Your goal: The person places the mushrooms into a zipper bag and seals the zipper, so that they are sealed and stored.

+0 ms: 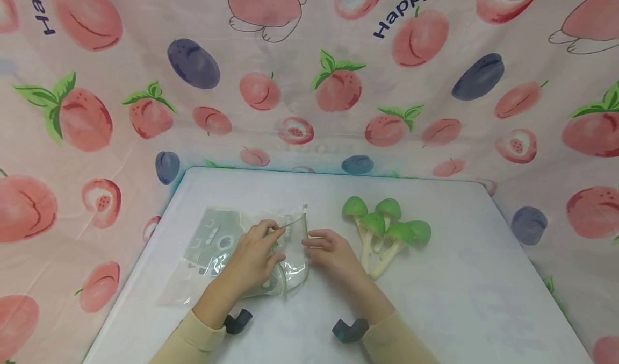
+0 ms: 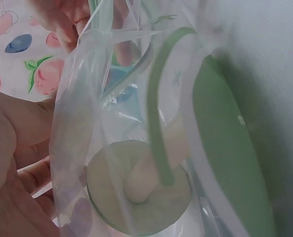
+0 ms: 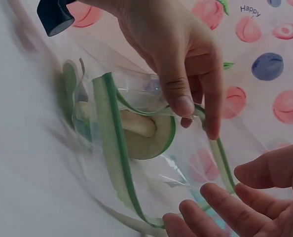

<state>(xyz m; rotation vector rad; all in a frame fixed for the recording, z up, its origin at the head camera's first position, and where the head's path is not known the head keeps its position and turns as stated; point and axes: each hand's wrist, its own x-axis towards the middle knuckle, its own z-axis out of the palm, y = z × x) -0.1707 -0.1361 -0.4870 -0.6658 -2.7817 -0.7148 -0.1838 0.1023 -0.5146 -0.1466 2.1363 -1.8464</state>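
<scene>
A clear plastic zip bag (image 1: 210, 241) with green edging and a green printed picture lies on the white table, its mouth spread apart toward the right. My left hand (image 1: 258, 248) pinches one rim of that mouth between thumb and fingers. At the opposite rim is my right hand (image 1: 333, 254), its fingers loosely bent and touching or almost touching the edge. Inside the bag rests a green-capped toy mushroom (image 3: 154, 143), its pale underside and stem showing through the plastic. Several more such mushrooms (image 1: 374, 224) lie in a cluster just right of my right hand.
The white table (image 1: 459, 288) meets a hanging cloth (image 1: 290, 100) printed with peaches along its back and sides. Dark curved pieces of the wrist gear (image 1: 350, 330) sit by both wrists.
</scene>
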